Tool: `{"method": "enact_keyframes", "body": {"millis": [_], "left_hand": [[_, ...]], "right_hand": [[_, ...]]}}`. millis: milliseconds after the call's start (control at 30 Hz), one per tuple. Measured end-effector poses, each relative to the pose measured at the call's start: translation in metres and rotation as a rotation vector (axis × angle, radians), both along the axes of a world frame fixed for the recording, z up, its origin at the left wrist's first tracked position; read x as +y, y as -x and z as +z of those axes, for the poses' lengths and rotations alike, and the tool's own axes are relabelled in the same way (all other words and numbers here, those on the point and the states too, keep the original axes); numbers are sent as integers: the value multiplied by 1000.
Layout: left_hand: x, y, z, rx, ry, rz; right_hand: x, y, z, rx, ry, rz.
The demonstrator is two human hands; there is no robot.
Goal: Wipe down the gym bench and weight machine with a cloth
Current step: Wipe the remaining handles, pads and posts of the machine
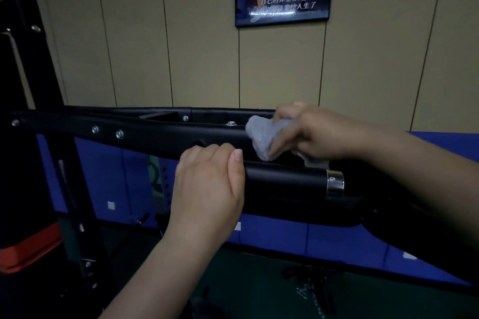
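Two hands on the machine.
My right hand (pixel 318 134) bunches the cloth (pixel 264 137) on the crosswise bar (pixel 155 134); my left hand (pixel 210 181) apparently grips the handle (pixel 285 181).

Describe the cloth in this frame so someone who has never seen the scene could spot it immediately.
Start at the long black metal beam of the weight machine crossing the middle of the picture. Follow it right to where the right hand meets it; the crumpled pale grey cloth is bunched in that hand, against the beam. It is the only soft, light-coloured thing among the dark bars and the black padded roller.
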State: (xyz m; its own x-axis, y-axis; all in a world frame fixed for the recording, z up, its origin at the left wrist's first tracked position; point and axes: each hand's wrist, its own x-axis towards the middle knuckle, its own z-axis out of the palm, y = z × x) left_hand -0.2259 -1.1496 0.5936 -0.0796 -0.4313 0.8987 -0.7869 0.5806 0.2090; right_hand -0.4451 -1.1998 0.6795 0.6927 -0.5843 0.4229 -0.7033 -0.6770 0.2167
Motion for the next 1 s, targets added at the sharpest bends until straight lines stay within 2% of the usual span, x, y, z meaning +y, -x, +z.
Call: {"method": "enact_keyframes", "body": {"millis": [67,100,200,367,467,533,600,733,767,833,867,933,1000], "left_hand": [[0,1,0,-6,17,21],[0,2,0,-12,27,38],[2,3,0,-45,37,93],[12,18,1,-135,97,148],[18,41,2,-193,128,95],[18,49,2,-185,151,72],[15,48,1,-178,173,60],[15,46,1,-172,196,42],[16,48,2,-163,200,40],[17,52,3,-145,218,37],[17,54,4,-144,223,37],[16,56,5,-145,225,36],[16,57,5,-152,213,34]], "right_hand": [[-2,-5,-6,-185,61,-8],[-2,-10,-11,-202,95,-23],[4,-10,-16,-81,122,-77],[21,48,9,-350,101,-557],[33,31,-2,-437,185,-390],[38,15,-17,-339,182,-323],[38,23,-26,-275,234,-373],[43,103,-21,-541,291,-746],[48,116,-22,-655,266,-783],[53,108,-26,-795,295,-700],[56,94,-30,-803,312,-624],[57,65,-43,-671,336,-509],[59,67,-49,-603,374,-624]]}}
